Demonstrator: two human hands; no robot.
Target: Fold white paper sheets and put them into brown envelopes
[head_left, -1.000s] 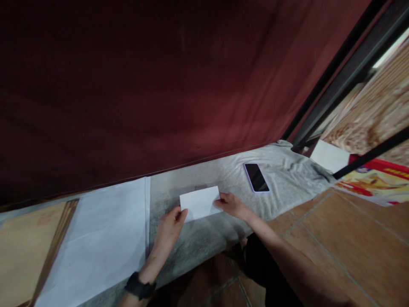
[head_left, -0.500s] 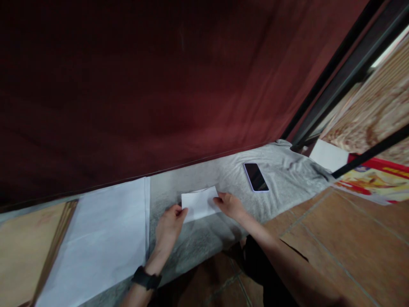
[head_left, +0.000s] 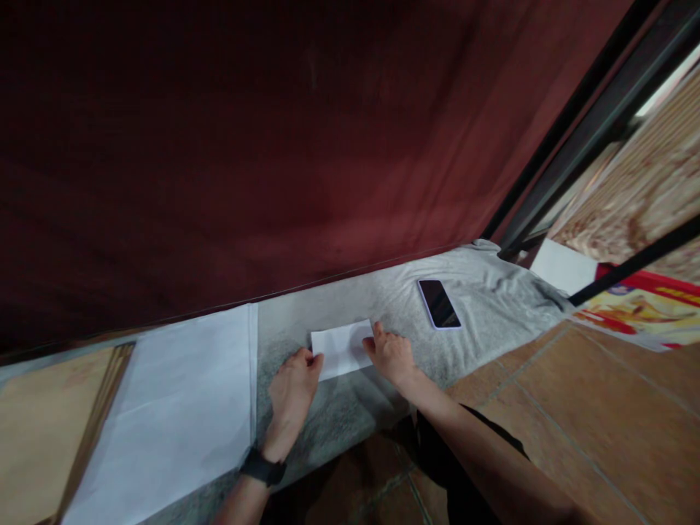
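Note:
A small white piece of folded paper [head_left: 342, 351] lies on the grey cloth in front of me. My left hand [head_left: 296, 380] pinches its left edge, thumb on top and fingers curled at the side. At the opposite end, my right hand [head_left: 391, 356] grips the right edge, its thumb over the paper and its index finger reaching toward the upper corner. The undersides of both grips are hidden. Beyond my right hand a phone [head_left: 439, 305] with a dark screen and a pale purple edge rests on the cloth.
Large white sheets [head_left: 180, 401] are stacked to the left, beside brown paper envelopes [head_left: 49, 423]. The grey cloth [head_left: 481, 306] covers a narrow ledge against a dark red panel [head_left: 328, 160]. At right stand black frame bars [head_left: 547, 153] and a red-yellow printed box [head_left: 639, 306] above the tiled floor [head_left: 590, 394].
The paper's upper edge, slightly parted before, now lies flatter together. My right hand has turned, with its index finger stretched up along the right edge. My left hand has shifted slightly right.

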